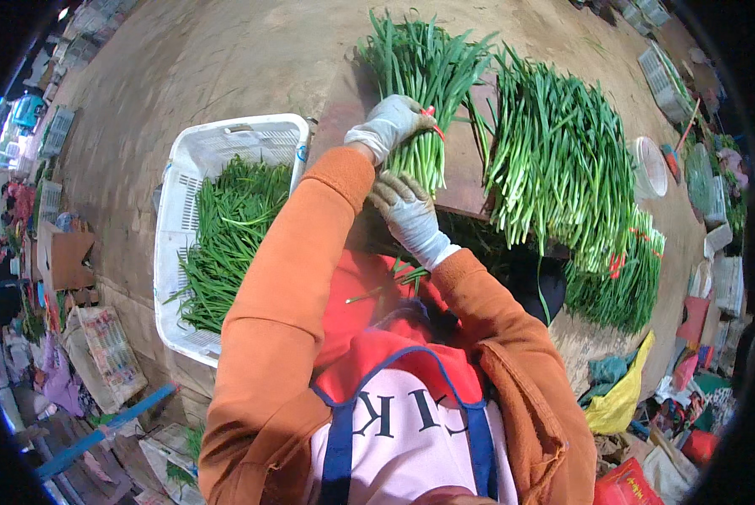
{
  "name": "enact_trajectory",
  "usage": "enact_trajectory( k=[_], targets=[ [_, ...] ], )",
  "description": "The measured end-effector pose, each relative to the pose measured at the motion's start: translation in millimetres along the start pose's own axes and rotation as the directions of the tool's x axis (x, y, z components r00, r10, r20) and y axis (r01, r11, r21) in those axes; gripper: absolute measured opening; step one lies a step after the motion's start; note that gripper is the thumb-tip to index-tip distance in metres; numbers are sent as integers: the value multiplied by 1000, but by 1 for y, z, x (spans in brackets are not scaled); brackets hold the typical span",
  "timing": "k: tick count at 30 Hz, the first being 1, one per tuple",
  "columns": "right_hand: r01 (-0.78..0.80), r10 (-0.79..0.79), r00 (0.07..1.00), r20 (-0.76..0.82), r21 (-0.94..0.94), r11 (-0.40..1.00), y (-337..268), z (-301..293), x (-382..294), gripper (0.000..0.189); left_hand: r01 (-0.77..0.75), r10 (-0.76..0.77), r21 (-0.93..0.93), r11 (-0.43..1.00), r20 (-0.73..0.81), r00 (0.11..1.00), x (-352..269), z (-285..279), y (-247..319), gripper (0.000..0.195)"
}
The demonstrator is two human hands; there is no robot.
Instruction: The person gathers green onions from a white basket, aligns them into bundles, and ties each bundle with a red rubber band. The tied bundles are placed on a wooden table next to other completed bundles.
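A bundle of green leafy stalks, likely Chinese chives (425, 63), lies on a brown board (336, 120) with its leaves pointing away from me. My left hand (393, 123), in a pale work glove, is closed around the bundle at its red band (436, 123). Pale stem ends stick out below that hand. Just under them is my right hand (409, 211), in a soiled glove, its fingers extended and nothing visible in it. Whether its fingertips touch the stems, I cannot tell. A large loose pile of the same stalks (560, 151) spreads to the right.
On the left stands a white plastic crate (238, 129) holding loose green leaves (238, 233). Banded bundles (624, 290) lie beyond the pile at right, near a white bucket (650, 167). A yellow bag (620, 391) is at lower right. Stray stalks rest on my red apron (352, 284).
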State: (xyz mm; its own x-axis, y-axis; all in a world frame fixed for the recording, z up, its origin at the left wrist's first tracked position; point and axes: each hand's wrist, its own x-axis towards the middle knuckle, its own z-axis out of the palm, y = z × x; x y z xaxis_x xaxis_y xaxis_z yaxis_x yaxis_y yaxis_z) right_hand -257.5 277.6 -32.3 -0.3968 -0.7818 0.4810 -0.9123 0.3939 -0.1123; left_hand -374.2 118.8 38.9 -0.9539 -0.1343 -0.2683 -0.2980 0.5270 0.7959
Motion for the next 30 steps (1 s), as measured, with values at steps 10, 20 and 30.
enact_trajectory(
  k=[10,20,30],
  targets=[
    [-575,624,748,-226,249,779,37,-89,11,28,-32,15,-113,993,-152,988,-14,4,-14,48],
    [-795,810,575,121,316,517,46,-58,13,27,17,-17,-2,1000,-247,969,-16,18,-4,43],
    [-817,778,541,320,417,398,62,-73,17,35,-63,10,-138,988,-356,934,-27,19,-5,35]
  ],
)
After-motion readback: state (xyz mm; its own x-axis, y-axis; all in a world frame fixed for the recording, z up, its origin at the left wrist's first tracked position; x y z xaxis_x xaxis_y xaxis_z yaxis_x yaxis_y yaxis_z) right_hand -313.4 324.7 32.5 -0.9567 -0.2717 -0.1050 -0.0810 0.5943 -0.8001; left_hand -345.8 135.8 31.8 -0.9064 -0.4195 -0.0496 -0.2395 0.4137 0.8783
